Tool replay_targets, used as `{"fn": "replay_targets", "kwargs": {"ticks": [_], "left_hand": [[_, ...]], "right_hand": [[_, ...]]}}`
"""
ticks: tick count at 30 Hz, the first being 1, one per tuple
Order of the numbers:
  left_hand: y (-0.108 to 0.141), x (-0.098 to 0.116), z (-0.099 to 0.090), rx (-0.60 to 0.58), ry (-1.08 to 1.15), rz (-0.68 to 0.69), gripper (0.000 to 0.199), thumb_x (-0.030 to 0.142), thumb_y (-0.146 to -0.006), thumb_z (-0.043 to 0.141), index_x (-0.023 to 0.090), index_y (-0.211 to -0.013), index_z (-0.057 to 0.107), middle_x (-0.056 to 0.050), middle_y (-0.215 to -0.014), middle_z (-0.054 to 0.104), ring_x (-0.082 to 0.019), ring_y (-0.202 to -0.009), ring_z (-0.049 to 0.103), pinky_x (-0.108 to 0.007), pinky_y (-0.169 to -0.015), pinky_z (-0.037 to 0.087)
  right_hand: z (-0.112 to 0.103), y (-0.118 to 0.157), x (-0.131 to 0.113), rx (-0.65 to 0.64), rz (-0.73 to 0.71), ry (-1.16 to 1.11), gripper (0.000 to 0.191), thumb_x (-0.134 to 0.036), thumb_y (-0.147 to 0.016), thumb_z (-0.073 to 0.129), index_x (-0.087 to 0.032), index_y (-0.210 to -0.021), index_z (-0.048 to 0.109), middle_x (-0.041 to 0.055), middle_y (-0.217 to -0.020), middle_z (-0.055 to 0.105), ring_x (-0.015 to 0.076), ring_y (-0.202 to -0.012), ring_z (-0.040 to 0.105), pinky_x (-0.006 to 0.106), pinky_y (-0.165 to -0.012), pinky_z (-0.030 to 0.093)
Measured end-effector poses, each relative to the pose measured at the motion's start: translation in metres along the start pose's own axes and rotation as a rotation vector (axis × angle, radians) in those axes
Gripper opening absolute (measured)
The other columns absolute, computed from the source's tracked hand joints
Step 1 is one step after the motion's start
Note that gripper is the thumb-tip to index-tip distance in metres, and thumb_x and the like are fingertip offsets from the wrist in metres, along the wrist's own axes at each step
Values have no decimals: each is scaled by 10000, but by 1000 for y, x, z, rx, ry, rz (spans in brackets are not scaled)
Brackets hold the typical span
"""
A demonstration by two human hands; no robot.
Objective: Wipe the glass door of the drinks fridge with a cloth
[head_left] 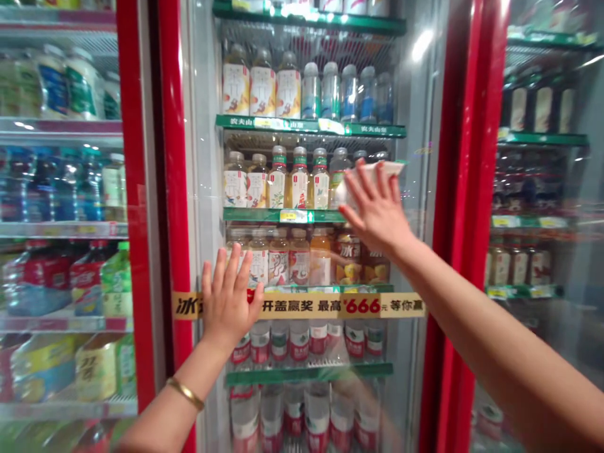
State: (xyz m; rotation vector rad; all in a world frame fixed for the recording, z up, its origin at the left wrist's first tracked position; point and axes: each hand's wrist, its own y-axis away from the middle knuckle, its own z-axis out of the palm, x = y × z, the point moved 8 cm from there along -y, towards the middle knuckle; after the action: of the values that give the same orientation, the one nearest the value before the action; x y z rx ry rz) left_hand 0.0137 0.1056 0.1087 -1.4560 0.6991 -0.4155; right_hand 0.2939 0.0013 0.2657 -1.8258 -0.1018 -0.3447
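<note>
A glass door (415,189) with a red frame stands before me, bottles on shelves behind it. My left hand (229,302), with a gold bangle (185,394) at the wrist, lies spread against the glass over the left part of a gold banner strip (292,306). Higher and to the right, my right hand (377,204) presses a white cloth or tissue (394,168) flat to the glass, fingers spread over it. The cloth's edges show above and left of the fingers; the rest is under the hand.
On the left, another cooler section with bottles (85,82) sits past a red door frame (172,157). A third section with dark bottles (542,104) is at the right, beyond another red frame (476,157). Lights reflect in the glass.
</note>
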Motion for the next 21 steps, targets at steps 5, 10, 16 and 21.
{"fn": "replay_targets", "kwargs": {"ticks": [5,10,16,21], "left_hand": [[7,0,2,-26,-31,-29,821,371,-1058,589,283,-1777,203,-47,-1834,262,-221,-1744,121,-478,-1448,60],[14,-5,0,50,-41,-118,908,451,-1047,594,207,-1785,123,-140,-1827,275,-301,-1743,151,-600,-1429,126],[18,-8,0,96,5,-159,1055,510,-1026,627,116,-1774,-5,-251,-1843,135,-342,-1744,138,-609,-1413,186],[22,-8,-2,136,6,-158,1104,472,-1012,649,89,-1762,-66,-284,-1843,11,-362,-1749,66,-606,-1396,237]], "right_hand": [[8,13,-32,89,-93,-67,841,-760,-1075,342,-369,-1788,127,11,-1868,131,414,-1736,24,812,-1351,131],[32,32,-132,-156,-684,-161,677,-612,-1118,406,-416,-1751,269,-98,-1821,292,264,-1734,176,617,-1431,173],[21,-71,-123,-24,-218,-106,664,-531,-1118,356,-355,-1755,290,-62,-1853,169,353,-1744,12,750,-1391,24],[53,-20,-222,-296,-958,-142,557,-485,-1120,399,-397,-1665,473,-136,-1772,391,205,-1724,209,540,-1447,127]]}}
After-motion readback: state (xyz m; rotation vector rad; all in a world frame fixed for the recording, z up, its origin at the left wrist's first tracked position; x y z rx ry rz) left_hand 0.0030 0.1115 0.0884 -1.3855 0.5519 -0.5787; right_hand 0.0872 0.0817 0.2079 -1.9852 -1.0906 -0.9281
